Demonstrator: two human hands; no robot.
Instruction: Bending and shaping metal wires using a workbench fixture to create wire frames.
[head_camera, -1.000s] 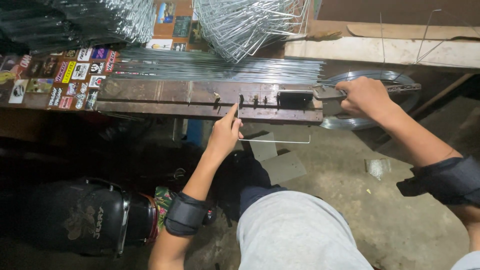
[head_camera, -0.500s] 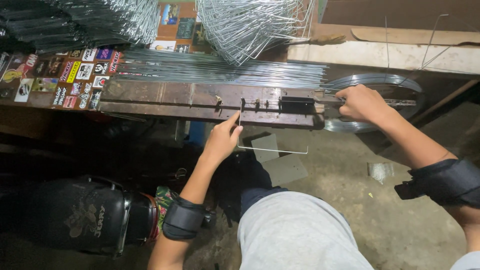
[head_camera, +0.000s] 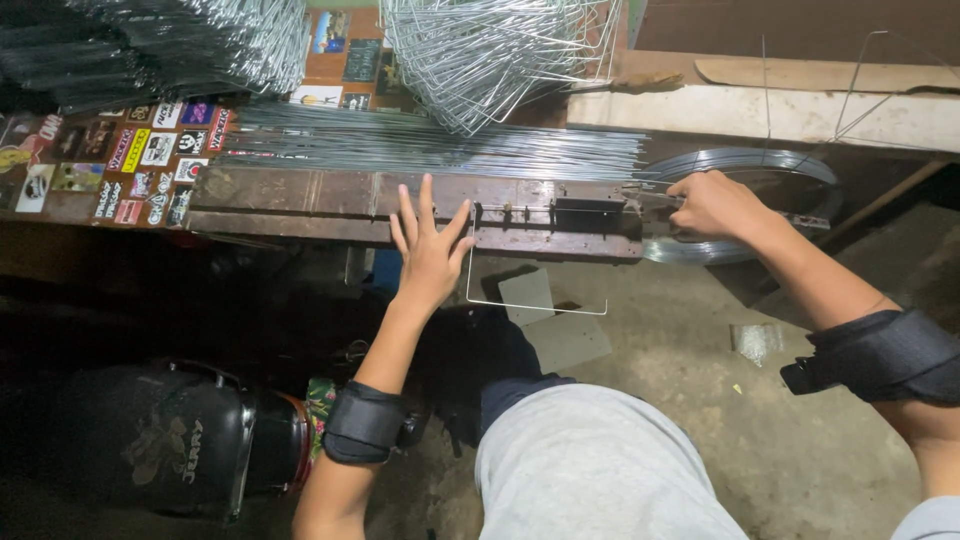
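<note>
My left hand (head_camera: 428, 250) is open with fingers spread, held against the front edge of a rusty metal bending jig (head_camera: 330, 200). Its thumb is right beside a thin wire (head_camera: 535, 306), bent into a three-sided frame that hangs from the jig's pins below the bench edge. My right hand (head_camera: 712, 205) is shut on a lever handle (head_camera: 655, 200) at the jig's right end, over a coil of wire (head_camera: 745, 162). Both forearms wear black wrist bands.
A bundle of straight wire rods (head_camera: 430, 150) lies behind the jig. Piles of bent wire frames (head_camera: 490, 50) and more wire (head_camera: 160, 40) sit further back. Stickers (head_camera: 140, 165) cover the bench at left. A wooden plank (head_camera: 780, 112) is at right, a black helmet-like object (head_camera: 150, 445) on the floor.
My left hand has let go of the jig pins and spread open. The wire now hangs lower as a wider bent frame. My right hand has stayed on the lever.
</note>
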